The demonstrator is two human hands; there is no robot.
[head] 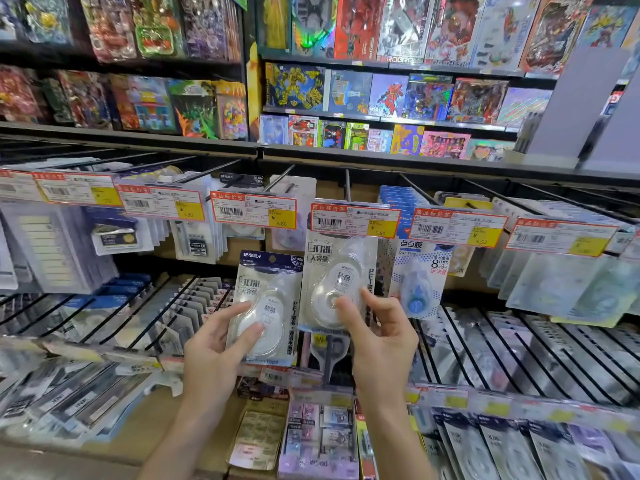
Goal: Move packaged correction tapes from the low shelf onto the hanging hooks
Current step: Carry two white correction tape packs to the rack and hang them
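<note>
A packaged correction tape (266,303), light, stiff card behind a slick clear blister, sits pinched in the left hand (214,351), thumb on the blister front and fingers behind, below the hook row. The right hand (377,334) pinches a second correction tape pack (337,282) hanging under the price tag (355,220) on its hook (347,185). It is probably best held by the card edges, the hang hole left clear.

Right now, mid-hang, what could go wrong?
1. The left hand holds its correction tape pack below the hooks; the price tag hides the hook tip, so threading the hang hole could miss.
2. The right hand only pinches the hung pack at its lower edge; a weak grip could let it swing into the dot glue pack.
</note>
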